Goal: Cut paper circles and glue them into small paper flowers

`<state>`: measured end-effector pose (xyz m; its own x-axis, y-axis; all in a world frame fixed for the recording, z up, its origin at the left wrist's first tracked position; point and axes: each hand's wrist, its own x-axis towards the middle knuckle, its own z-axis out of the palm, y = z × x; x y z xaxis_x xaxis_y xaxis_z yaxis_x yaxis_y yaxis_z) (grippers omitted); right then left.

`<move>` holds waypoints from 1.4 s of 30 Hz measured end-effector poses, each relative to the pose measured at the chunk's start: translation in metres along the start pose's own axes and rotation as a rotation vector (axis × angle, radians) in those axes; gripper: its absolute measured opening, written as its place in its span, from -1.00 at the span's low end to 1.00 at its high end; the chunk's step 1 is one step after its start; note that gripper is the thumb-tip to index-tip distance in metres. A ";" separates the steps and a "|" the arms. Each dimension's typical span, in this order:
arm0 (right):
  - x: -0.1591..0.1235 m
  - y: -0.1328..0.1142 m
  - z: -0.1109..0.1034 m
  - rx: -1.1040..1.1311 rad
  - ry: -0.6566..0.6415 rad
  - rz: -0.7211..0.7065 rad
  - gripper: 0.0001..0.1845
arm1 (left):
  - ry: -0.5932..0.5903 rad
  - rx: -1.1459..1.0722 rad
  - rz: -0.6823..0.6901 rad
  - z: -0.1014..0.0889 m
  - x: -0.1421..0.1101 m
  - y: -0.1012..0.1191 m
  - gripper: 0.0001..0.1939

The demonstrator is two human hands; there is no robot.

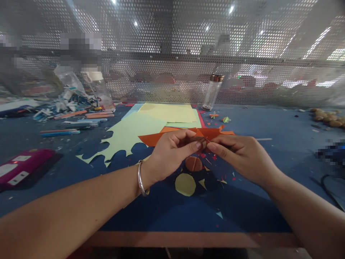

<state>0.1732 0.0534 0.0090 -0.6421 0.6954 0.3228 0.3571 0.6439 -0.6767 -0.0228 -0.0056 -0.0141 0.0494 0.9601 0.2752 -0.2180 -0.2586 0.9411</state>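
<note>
My left hand (172, 153), with a silver bangle at its wrist, is closed in a pinch. My right hand (238, 153) meets it from the other side, thumb and fingers also pinched. Between the fingertips is a small piece of orange paper (199, 133), its shape mostly hidden by the fingers. Right behind the hands lies a larger cut orange sheet (151, 139) with raised edges. Below the fingertips rests a brownish-orange paper disc (193, 163) with a line across its middle. Nearer to me is a pale yellow paper circle (185, 184), lying flat among tiny scraps.
Pale green paper (126, 131) with scalloped cut edges and yellow sheets (167, 112) lie beyond. A clear bottle (212, 92) stands before a perforated metal screen (172, 72). Pens (60, 133), a magenta case (27, 167) and another bottle (99, 91) are at left.
</note>
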 end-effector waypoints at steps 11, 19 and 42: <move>0.000 0.001 0.000 -0.036 0.002 -0.014 -0.54 | 0.010 0.060 -0.032 -0.004 0.000 -0.001 -0.89; 0.001 0.002 0.000 -0.039 -0.011 -0.030 -0.58 | 0.021 0.102 -0.012 -0.005 0.001 0.001 -0.95; 0.000 0.002 0.001 -0.047 -0.022 0.013 -0.56 | 0.067 0.017 -0.094 -0.001 0.000 0.000 -0.94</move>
<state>0.1733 0.0547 0.0073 -0.6515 0.6972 0.2991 0.3970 0.6493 -0.6487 -0.0242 -0.0060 -0.0142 0.0039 0.9850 0.1728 -0.1985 -0.1686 0.9655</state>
